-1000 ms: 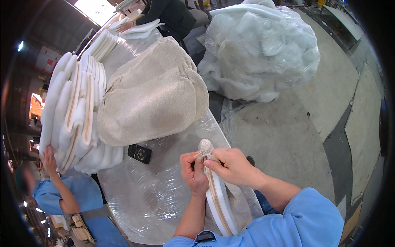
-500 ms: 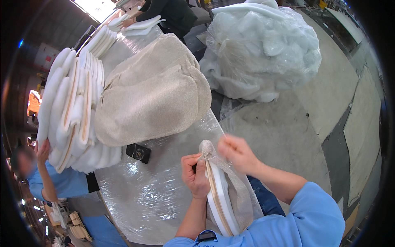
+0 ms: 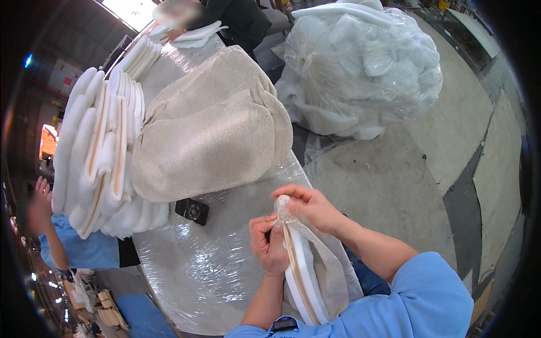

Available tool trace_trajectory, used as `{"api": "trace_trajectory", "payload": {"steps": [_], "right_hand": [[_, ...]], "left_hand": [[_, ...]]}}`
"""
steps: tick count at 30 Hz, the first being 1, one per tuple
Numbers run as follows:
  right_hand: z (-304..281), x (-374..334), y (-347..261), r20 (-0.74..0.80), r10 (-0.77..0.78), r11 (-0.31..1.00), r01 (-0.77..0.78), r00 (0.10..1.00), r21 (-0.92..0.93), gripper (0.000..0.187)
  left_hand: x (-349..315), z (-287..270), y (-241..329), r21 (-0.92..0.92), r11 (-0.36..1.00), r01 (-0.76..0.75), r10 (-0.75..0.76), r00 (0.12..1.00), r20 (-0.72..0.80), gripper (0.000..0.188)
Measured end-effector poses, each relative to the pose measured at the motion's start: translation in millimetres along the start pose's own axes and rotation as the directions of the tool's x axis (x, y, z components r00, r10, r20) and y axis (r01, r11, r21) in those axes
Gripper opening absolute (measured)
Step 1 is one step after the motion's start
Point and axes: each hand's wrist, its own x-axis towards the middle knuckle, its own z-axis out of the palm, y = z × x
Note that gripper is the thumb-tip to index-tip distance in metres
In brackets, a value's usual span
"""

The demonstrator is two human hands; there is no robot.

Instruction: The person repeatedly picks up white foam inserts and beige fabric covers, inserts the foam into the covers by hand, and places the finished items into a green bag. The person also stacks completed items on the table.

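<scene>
In front of me a beige woven fabric cover (image 3: 331, 263) is partly over a white padded cushion insert (image 3: 301, 253) with a tan layer along its edge. My left hand (image 3: 268, 245) is closed on the cover just below its rounded top corner, thumb pressed on the near side. My right hand (image 3: 313, 209) is cupped at that corner, its fingers reaching over the tip and its thumb beside it. The fingers look apart rather than clenched.
On the plastic-covered table (image 3: 194, 270) lie a stack of beige covers (image 3: 214, 135), a pile of white padded inserts (image 3: 93, 158) and a small black device (image 3: 192, 211). A large plastic-wrapped white bundle (image 3: 366, 73) stands at right. Two other people work at the table's left and far sides.
My right hand has moved left, from a blurred spot beside the cover to its top corner. My left hand keeps its grip. The person at left has lifted a hand off the inserts.
</scene>
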Motion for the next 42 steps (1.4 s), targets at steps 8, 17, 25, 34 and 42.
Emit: {"api": "trace_trajectory", "payload": {"steps": [8, 17, 25, 34, 42], "right_hand": [[-1.4, 36.1, 85.1, -0.176, 0.026, 0.997, -0.014, 0.984, 0.070, 0.056], [17.2, 25.2, 94.4, -0.323, 0.098, 0.971, -0.019, 0.941, 0.240, 0.059], [3.1, 50.7, 39.7, 0.058, 0.096, 0.990, -0.101, 0.994, 0.095, 0.063], [33.0, 34.9, -22.1, 0.097, -0.048, 0.918, 0.082, 0.994, -0.388, 0.043], [17.3, 32.5, -13.6, -0.016, -0.009, 0.998, 0.010, 1.000, 0.055, 0.057]], "left_hand": [[56.2, -2.3, 41.2, 0.211, 0.965, -0.156, 0.062, 0.917, 0.395, 0.014], [37.5, -9.3, 24.3, 0.033, 0.999, -0.032, 0.017, 0.919, 0.393, 0.028], [17.9, -0.3, 24.1, -0.009, 0.999, -0.048, 0.048, 0.973, 0.227, 0.037], [14.1, -7.7, 18.6, 0.103, 0.994, -0.042, 0.025, 0.988, 0.156, 0.043], [20.3, -9.4, -0.2, -0.312, 0.941, 0.128, -0.088, 0.986, 0.138, 0.038]]}}
